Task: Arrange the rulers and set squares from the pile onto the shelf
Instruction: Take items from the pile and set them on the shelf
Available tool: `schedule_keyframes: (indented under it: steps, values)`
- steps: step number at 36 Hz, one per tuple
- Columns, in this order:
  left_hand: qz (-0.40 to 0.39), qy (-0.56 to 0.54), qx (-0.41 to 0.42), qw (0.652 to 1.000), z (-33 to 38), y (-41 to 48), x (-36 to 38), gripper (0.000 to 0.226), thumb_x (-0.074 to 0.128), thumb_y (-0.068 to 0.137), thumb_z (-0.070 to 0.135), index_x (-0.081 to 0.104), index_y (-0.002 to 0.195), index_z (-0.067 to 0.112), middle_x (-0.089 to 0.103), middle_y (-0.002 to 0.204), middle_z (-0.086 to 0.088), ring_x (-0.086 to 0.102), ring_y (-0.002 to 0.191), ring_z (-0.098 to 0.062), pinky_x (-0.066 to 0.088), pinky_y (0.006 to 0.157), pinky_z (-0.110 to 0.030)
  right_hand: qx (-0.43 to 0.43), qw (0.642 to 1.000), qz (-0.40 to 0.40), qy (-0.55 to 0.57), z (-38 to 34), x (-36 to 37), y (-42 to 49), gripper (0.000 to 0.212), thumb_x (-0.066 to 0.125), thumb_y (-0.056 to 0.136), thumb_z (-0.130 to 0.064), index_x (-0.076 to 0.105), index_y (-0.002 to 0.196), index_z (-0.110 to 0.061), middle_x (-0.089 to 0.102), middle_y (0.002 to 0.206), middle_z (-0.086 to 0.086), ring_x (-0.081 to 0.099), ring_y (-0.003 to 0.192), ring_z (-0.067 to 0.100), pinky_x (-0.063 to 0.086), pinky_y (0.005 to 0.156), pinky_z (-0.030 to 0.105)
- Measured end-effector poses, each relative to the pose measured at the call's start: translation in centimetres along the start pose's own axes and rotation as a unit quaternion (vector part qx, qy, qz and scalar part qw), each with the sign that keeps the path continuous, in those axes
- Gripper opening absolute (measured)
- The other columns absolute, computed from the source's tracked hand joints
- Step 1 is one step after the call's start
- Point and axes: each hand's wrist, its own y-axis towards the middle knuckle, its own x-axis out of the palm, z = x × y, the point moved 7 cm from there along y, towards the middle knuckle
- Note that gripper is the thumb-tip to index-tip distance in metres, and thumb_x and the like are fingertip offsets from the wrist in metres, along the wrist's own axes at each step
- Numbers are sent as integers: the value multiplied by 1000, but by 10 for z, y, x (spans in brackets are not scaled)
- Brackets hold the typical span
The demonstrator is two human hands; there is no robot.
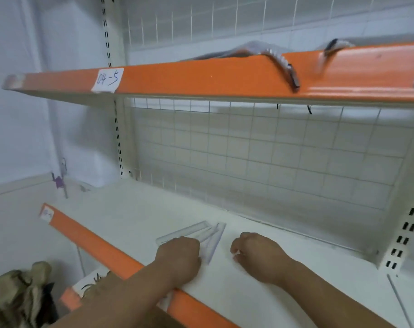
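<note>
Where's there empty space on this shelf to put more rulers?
Bare shelf lies left of the clear rulers, up to the orange edge, and right of the right hand, toward the wire grid. Crowded: around the rulers, by the left hand.

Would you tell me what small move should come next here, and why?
Probably the left hand should nudge the clear rulers square: they lie fanned at angles on the shelf, and the right hand beside them looks empty.
</note>
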Motion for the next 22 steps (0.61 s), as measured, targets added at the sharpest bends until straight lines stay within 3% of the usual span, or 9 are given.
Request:
schedule_keyframes:
  steps: [6,13,22]
  values:
    - [-2,5,9,1000,-48,15,0,28,41,98,33,55,116,16,56,123,-2,53,114,-19,42,84,-29,-3,999,-37,9,-22,22,50,28,50,92,-21,60,118,-26,55,123,2,52,116,21,43,93,28]
    - [-9,-11,7,1000,-80,30,2,29,40,98,35,55,114,16,57,121,-2,54,112,-20,43,86,-30,0,991,-133,10,-24,46,83,48,53,90,-14,48,133,-35,41,127,3,45,119,24,38,97,26]
    - [-15,-26,29,999,-84,39,3,29,39,99,35,54,115,16,57,117,-3,55,106,-19,41,80,-29,36,978,-201,43,-16,36,90,41,66,84,-19,55,120,-34,38,118,-2,39,117,18,40,100,31]
